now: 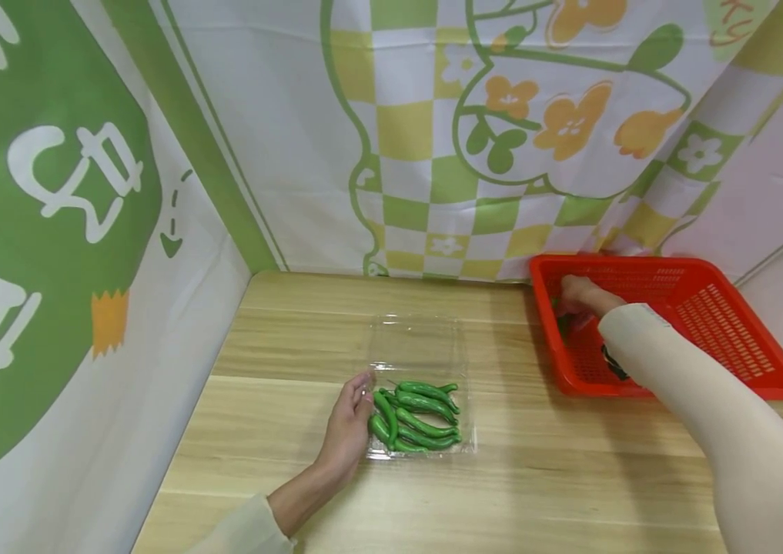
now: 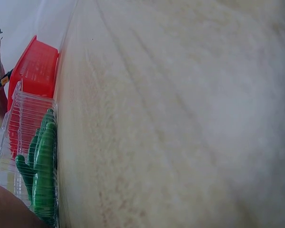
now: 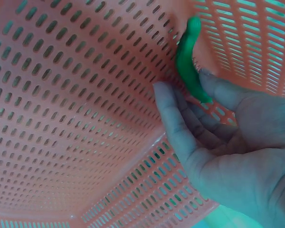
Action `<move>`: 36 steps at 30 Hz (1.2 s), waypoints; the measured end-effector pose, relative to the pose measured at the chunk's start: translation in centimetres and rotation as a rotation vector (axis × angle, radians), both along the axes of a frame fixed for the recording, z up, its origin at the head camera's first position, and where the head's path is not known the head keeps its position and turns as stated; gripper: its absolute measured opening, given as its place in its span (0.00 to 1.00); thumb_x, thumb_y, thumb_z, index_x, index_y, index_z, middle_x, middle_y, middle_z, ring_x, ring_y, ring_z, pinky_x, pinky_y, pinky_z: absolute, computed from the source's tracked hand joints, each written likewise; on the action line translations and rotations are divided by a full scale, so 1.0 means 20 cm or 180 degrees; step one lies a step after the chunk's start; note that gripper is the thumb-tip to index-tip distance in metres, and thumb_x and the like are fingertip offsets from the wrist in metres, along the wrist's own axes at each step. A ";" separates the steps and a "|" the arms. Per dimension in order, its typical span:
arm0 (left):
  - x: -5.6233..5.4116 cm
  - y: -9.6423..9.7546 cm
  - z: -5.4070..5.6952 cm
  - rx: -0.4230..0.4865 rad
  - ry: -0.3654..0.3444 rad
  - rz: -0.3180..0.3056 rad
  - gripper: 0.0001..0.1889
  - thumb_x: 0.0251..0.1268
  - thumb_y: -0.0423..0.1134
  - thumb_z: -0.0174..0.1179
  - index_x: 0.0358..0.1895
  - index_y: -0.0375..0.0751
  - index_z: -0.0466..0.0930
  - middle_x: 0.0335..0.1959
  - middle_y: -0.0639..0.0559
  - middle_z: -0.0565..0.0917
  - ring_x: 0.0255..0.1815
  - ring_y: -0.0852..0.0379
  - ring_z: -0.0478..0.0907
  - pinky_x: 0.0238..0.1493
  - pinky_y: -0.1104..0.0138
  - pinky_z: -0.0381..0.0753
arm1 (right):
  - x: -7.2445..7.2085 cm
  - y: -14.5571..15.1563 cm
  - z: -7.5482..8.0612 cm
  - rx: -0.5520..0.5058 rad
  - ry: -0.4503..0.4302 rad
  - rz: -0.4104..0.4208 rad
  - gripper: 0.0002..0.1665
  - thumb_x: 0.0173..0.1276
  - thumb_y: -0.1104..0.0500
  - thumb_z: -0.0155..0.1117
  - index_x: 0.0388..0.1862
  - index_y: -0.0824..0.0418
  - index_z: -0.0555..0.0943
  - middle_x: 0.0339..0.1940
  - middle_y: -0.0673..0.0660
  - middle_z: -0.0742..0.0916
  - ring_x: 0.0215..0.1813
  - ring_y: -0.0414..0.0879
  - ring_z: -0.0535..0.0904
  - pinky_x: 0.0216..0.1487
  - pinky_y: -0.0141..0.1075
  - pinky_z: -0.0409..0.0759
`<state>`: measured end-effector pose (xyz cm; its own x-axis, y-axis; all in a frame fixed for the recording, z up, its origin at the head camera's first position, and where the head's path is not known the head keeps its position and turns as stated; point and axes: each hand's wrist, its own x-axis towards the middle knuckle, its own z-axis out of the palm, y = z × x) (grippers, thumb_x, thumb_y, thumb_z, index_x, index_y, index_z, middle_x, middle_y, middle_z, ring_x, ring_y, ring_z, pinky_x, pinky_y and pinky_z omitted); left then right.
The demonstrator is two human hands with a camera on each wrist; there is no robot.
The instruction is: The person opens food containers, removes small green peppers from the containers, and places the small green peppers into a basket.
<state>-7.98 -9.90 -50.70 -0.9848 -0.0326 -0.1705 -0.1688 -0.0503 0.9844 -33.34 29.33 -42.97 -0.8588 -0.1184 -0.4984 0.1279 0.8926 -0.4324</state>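
A clear plastic clamshell box point(image 1: 470, 431) lies with its lid folded back, holding several green chili peppers point(image 1: 426, 404). My left hand point(image 1: 346, 431) rests against the box's left side, its fingertips right at the edge. In the left wrist view, part of that hand shows beside the box point(image 2: 31, 97). My right hand point(image 1: 581, 296) reaches inside the red plastic basket point(image 1: 682, 265), near its left wall. There, a single green chili pepper point(image 3: 186, 59) stands between its thumb and index finger point(image 3: 168, 102). The thumb touches the pepper, and a gap shows beside the index finger.
The wooden table point(image 1: 280, 438) runs up to a printed cloth point(image 1: 405, 146) behind it, with more cloth along the left side. The basket has slotted walls point(image 3: 61, 118) and stands at the back right. A small black device point(image 1: 614, 362) sits at the right wrist.
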 end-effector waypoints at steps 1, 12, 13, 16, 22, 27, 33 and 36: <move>0.00 0.00 0.00 -0.0001 -0.0001 0.0005 0.25 0.86 0.29 0.39 0.80 0.29 0.56 0.83 0.33 0.60 0.85 0.34 0.51 0.86 0.45 0.51 | 0.00 0.00 0.00 0.0010 0.0002 0.0009 0.12 0.65 0.72 0.69 0.38 0.77 0.73 0.38 0.75 0.82 0.27 0.57 0.88 0.32 0.47 0.94; -0.01 0.00 0.00 0.0008 0.0006 0.0020 0.25 0.86 0.29 0.39 0.80 0.29 0.56 0.83 0.32 0.60 0.85 0.34 0.52 0.85 0.45 0.52 | -0.02 0.01 0.04 0.0055 0.0013 0.0094 0.06 0.66 0.68 0.61 0.32 0.71 0.74 0.30 0.65 0.82 0.27 0.55 0.87 0.30 0.46 0.93; -0.01 0.00 0.00 0.0010 -0.0002 0.0023 0.25 0.86 0.29 0.39 0.80 0.29 0.56 0.83 0.33 0.60 0.85 0.34 0.52 0.85 0.46 0.52 | -0.01 0.01 0.05 0.0072 0.0032 0.0123 0.07 0.66 0.67 0.61 0.32 0.70 0.74 0.30 0.64 0.82 0.27 0.54 0.87 0.30 0.46 0.93; -0.01 0.00 0.00 0.0014 0.0015 0.0027 0.25 0.86 0.29 0.39 0.80 0.29 0.56 0.83 0.33 0.61 0.85 0.34 0.53 0.85 0.45 0.52 | 0.01 0.00 0.10 0.0159 0.0091 0.0226 0.10 0.69 0.63 0.63 0.34 0.71 0.76 0.31 0.65 0.84 0.31 0.55 0.87 0.32 0.46 0.93; -0.01 0.00 0.01 0.0025 0.0038 0.0002 0.25 0.86 0.29 0.39 0.80 0.28 0.56 0.83 0.33 0.60 0.85 0.33 0.52 0.86 0.45 0.51 | -0.05 0.07 0.09 0.0371 0.0195 0.0368 0.18 0.70 0.54 0.70 0.35 0.69 0.80 0.33 0.66 0.88 0.34 0.55 0.89 0.32 0.48 0.91; -0.01 0.00 0.01 0.0039 0.0029 0.0010 0.25 0.86 0.29 0.39 0.80 0.29 0.56 0.83 0.34 0.60 0.85 0.34 0.52 0.86 0.45 0.52 | -0.19 0.21 -0.02 0.0445 0.0322 0.0512 0.23 0.65 0.45 0.75 0.26 0.62 0.81 0.25 0.60 0.87 0.27 0.53 0.86 0.26 0.44 0.89; 0.00 0.00 0.00 0.0046 0.0046 -0.0010 0.25 0.85 0.28 0.39 0.80 0.28 0.55 0.83 0.33 0.60 0.85 0.33 0.52 0.85 0.45 0.51 | -0.08 0.14 0.13 0.0645 0.0800 0.0743 0.21 0.63 0.51 0.73 0.15 0.58 0.79 0.14 0.53 0.81 0.20 0.48 0.77 0.23 0.41 0.78; 0.00 0.00 0.00 0.0045 0.0035 -0.0006 0.25 0.86 0.28 0.39 0.80 0.29 0.55 0.84 0.33 0.59 0.85 0.33 0.52 0.86 0.45 0.51 | 0.02 0.05 0.26 0.0588 0.0926 0.0861 0.21 0.65 0.54 0.73 0.16 0.59 0.77 0.15 0.52 0.78 0.22 0.47 0.74 0.25 0.39 0.74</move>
<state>-8.04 -9.91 -50.60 -0.9867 -0.0283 -0.1600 -0.1579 -0.0638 0.9854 -33.02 30.37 -37.68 -0.9169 -0.2900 -0.2743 -0.2247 0.9429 -0.2458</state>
